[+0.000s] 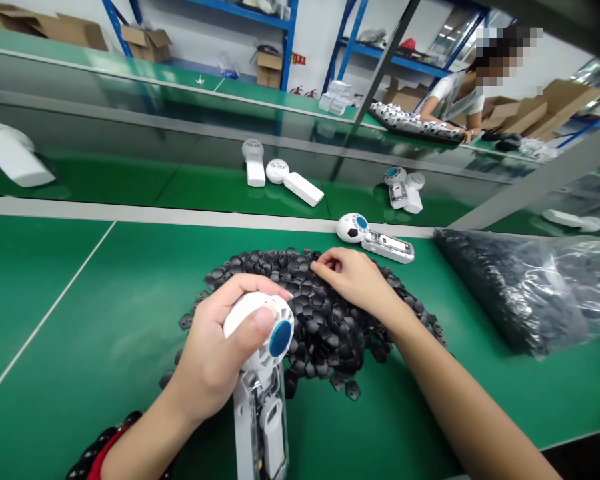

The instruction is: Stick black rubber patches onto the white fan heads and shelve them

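My left hand [215, 347] is wrapped round the round white head of a handheld fan [263, 373] with a blue centre cap; its open handle shows the inner parts. My right hand [353, 277] rests on a heap of small black pentagon pieces [325, 320], fingers pinched together at the pile's far edge on one of them. The pile lies on the green bench [80, 320] just beyond the fan.
Another fan [373, 237] with black patches lies past the pile. A clear bag of black pieces [525, 287] sits at right. More white fans [280, 177] ride the conveyor behind. A person works at the far right.
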`<state>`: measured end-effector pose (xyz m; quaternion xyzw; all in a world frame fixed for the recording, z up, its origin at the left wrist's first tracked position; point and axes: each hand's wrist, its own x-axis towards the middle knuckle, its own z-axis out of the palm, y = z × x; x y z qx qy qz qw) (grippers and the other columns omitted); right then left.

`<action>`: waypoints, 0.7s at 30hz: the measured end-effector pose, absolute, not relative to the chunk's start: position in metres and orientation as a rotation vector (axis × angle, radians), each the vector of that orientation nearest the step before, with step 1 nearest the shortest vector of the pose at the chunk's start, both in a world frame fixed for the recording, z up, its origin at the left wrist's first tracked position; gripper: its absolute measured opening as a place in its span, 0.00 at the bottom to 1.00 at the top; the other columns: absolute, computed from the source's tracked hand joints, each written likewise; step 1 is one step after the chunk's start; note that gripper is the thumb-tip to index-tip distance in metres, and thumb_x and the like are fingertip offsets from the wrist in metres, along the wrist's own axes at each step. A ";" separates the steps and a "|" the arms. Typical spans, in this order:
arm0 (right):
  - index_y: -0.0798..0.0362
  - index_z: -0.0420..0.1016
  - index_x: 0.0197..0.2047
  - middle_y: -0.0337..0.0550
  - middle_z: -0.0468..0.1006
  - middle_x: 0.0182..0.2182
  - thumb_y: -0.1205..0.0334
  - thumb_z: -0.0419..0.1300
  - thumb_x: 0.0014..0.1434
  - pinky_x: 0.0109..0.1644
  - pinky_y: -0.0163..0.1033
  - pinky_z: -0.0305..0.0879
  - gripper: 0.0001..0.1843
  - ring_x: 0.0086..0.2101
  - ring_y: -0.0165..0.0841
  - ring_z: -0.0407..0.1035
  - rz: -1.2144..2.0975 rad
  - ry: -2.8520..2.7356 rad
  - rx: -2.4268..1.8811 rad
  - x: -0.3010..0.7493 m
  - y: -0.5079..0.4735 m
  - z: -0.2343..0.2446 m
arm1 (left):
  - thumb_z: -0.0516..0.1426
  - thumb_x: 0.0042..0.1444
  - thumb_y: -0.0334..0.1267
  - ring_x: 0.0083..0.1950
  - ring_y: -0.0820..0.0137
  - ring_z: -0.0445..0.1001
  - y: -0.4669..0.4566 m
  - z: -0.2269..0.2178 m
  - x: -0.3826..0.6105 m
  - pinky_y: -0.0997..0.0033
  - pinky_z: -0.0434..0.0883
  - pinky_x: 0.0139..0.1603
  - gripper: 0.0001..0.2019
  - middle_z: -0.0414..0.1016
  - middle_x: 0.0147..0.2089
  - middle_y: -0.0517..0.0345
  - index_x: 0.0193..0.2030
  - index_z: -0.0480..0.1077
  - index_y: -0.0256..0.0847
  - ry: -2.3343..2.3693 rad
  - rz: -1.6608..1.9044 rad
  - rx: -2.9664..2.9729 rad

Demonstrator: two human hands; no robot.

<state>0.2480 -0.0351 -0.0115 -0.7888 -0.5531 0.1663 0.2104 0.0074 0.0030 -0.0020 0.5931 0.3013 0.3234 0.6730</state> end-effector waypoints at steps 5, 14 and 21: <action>0.52 0.76 0.30 0.41 0.81 0.31 0.64 0.63 0.59 0.36 0.39 0.63 0.06 0.31 0.36 0.73 0.479 -1.480 -2.062 0.245 -0.029 -0.012 | 0.58 0.62 0.56 0.36 0.67 0.77 0.004 0.000 0.007 0.71 0.73 0.34 0.18 0.79 0.48 0.54 0.43 0.74 0.44 0.732 0.671 1.360; 0.57 0.75 0.41 0.43 0.79 0.32 0.68 0.50 0.72 0.35 0.34 0.70 0.12 0.31 0.31 0.74 0.105 -1.724 -1.478 0.192 -0.057 0.024 | 0.54 0.66 0.58 0.46 0.68 0.77 -0.006 0.004 0.016 0.74 0.72 0.45 0.18 0.80 0.47 0.60 0.48 0.74 0.48 0.792 0.800 1.243; 0.60 0.76 0.50 0.47 0.83 0.38 0.72 0.55 0.70 0.40 0.38 0.72 0.09 0.35 0.33 0.75 -0.193 -1.823 -1.328 0.166 -0.063 0.025 | 0.50 0.70 0.56 0.57 0.66 0.73 -0.008 0.000 0.012 0.71 0.69 0.57 0.18 0.77 0.55 0.60 0.54 0.74 0.53 0.659 0.887 1.360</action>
